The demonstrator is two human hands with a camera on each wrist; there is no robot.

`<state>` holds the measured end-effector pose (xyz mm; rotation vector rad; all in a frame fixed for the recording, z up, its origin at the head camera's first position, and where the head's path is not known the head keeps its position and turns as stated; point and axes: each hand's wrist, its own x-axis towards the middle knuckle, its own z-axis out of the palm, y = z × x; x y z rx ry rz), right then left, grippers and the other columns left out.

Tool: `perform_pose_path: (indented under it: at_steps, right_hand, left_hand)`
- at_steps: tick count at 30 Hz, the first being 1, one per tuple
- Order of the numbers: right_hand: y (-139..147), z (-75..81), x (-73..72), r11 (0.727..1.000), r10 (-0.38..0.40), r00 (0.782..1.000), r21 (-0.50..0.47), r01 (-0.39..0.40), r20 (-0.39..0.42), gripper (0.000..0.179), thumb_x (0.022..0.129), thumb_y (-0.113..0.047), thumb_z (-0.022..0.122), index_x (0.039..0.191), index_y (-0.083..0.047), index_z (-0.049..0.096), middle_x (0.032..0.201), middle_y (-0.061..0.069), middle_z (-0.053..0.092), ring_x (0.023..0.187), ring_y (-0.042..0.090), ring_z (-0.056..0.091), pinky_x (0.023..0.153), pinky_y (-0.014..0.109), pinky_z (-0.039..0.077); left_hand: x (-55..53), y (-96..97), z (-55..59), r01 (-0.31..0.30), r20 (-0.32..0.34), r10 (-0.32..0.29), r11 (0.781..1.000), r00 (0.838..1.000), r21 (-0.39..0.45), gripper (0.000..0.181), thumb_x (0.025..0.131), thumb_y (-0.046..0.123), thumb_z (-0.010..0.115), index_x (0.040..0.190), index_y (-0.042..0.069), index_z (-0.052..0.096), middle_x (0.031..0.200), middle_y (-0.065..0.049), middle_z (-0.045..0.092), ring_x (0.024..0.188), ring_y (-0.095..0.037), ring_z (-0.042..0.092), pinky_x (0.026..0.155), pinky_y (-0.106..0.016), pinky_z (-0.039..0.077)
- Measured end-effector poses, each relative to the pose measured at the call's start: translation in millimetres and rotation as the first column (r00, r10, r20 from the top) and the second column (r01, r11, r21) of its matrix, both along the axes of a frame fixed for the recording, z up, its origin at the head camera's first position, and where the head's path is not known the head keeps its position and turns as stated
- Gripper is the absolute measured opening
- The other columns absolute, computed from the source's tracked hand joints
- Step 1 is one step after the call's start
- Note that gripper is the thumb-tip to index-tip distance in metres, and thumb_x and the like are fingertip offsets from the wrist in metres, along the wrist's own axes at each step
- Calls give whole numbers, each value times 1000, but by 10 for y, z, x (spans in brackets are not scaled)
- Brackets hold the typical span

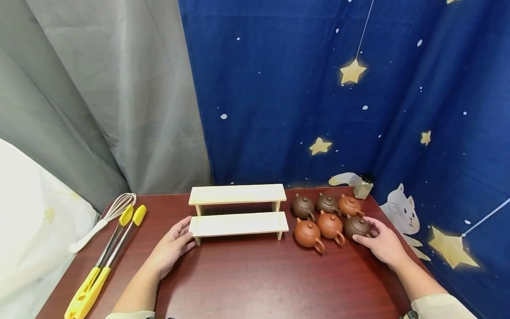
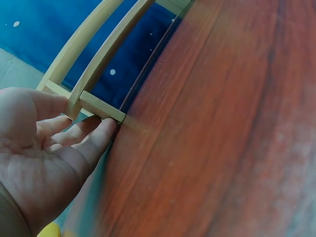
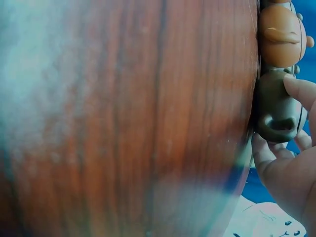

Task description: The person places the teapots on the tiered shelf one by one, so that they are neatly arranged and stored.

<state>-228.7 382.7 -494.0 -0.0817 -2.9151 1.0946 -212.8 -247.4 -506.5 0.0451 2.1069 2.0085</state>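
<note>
A person's two bare hands reach over a dark red-brown, wood-grained table [image 1: 255,274]. The left hand [image 1: 174,243] grips the left end of the lower plank of a pale wooden two-tier stand [image 1: 239,223], which stands near the table's back edge, its higher plank behind the lower one; the left wrist view shows the thumb against the plank and fingertips at the end piece below. The right hand [image 1: 383,243] holds a small, round, dark brown teapot [image 1: 357,227] between thumb and fingers, at the front right of a close cluster to the right of the stand. The cluster's other five are two more dark brown teapots [image 1: 303,207] in the back row and three orange-brown teapots [image 1: 307,233], one at the back right and two in front. Behind them, at the back right corner, is a small clear jar with a black lid [image 1: 363,187]. Well to the left lie yellow-and-metal tongs [image 1: 95,288] beside a white-handled whisk [image 1: 90,234].
</note>
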Motion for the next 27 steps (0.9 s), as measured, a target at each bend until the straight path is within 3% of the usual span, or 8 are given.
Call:
perform_pose_path:
  at_steps: [3, 6, 9, 12, 17, 20, 24, 27]
  right_hand:
    - [2, 9, 6, 1000, 3, 1000, 2, -3, -15, 90, 93, -47, 83, 159, 1, 43, 151, 36, 56, 138, 50, 59, 96, 29, 58]
    - [-3, 43, 17, 1000, -9, 999, 0, 9, -43, 89, 93, -48, 84, 157, 0, 46, 147, 33, 61, 134, 46, 63, 83, 8, 49]
    - [-26, 133, 34, 1000, -21, 998, -12, 20, -63, 89, 93, -49, 83, 158, -1, 46, 147, 32, 62, 134, 44, 63, 78, 0, 42]
    - [-99, 279, 53, 999, -21, 997, -28, 19, -79, 89, 93, -51, 82, 159, -4, 45, 149, 30, 61, 135, 40, 62, 79, -2, 41]
    - [-375, 583, 65, 993, 24, 987, -106, -42, -161, 80, 92, -42, 85, 156, -8, 51, 146, 24, 65, 116, -3, 66, 83, 0, 48]
    - [-626, 746, 58, 973, 66, 976, -205, -110, -209, 75, 92, -30, 88, 154, -7, 53, 145, 23, 65, 105, -18, 61, 85, 4, 53]
    - [-990, 905, 26, 948, 118, 966, -265, -179, -230, 74, 89, -23, 90, 153, -8, 55, 148, 19, 63, 109, -13, 64, 89, 6, 54]
    - [-1249, 974, -17, 939, 163, 959, -261, -223, -234, 73, 88, -23, 91, 152, -11, 57, 147, 15, 65, 115, -1, 68, 92, 7, 53]
  left_hand:
    - [-6, -7, -6, 4, 0, -4, 1000, 1000, 6, 68, 116, 16, 45, 173, 11, 9, 177, -18, 24, 124, 16, 54, 113, -28, 53]
    - [-11, -15, -14, 10, 2, -10, 1000, 1000, 10, 68, 116, 17, 45, 173, 11, 8, 177, -18, 23, 124, 15, 54, 114, -30, 53]
    - [-17, -21, -22, 15, -3, -14, 1000, 1000, 21, 69, 116, 18, 46, 173, 11, 8, 177, -19, 23, 125, 14, 54, 115, -31, 53]
    - [-19, -31, -28, 17, -3, -17, 999, 1000, 28, 69, 116, 19, 46, 173, 11, 8, 177, -19, 22, 125, 14, 54, 116, -32, 52]
    - [-15, -44, -19, 16, 4, -16, 1000, 1000, 22, 69, 116, 20, 46, 173, 12, 8, 177, -19, 22, 125, 13, 55, 116, -33, 53]
    - [-12, -44, -12, 14, 6, -14, 1000, 1000, 19, 68, 116, 20, 46, 173, 12, 8, 177, -19, 22, 125, 12, 55, 117, -34, 53]
    - [-12, -39, -18, 22, 11, -22, 1000, 1000, 19, 68, 117, 20, 45, 173, 13, 7, 177, -19, 21, 125, 13, 54, 118, -35, 52]
    - [-14, -34, -29, 27, 11, -27, 999, 1000, 21, 68, 117, 20, 45, 174, 13, 7, 178, -19, 21, 126, 13, 54, 118, -35, 52]
